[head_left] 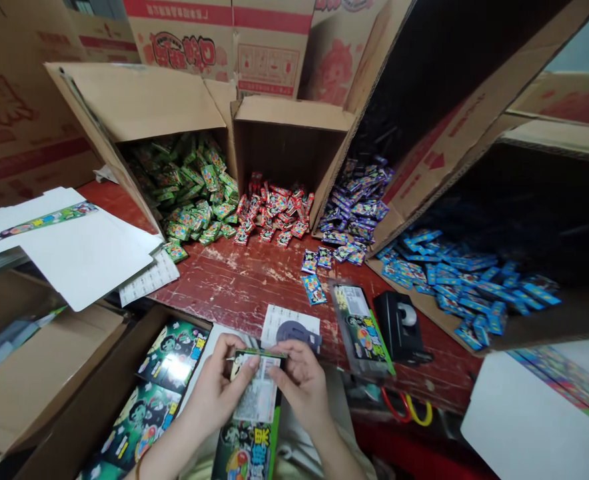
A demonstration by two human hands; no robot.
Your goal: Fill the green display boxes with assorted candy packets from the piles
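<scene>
Both of my hands hold a green printed candy box (254,417) upright at the bottom centre. My left hand (219,390) grips its left top edge with thumb and fingers pinched. My right hand (302,380) pinches the right top edge. The box shows a white label panel and a cartoon print lower down. Another box of the same kind (362,330) lies flat on the worn red table (244,280) to the right of my hands.
Tipped cartons spill small packets: green (194,190), red (274,210), purple (357,200), blue (454,270). A black tape dispenser (402,323) stands right. Flat white box blanks (74,247) lie left. A carton at lower left holds finished boxes (167,373). Scissors handles (407,410) lie at the table edge.
</scene>
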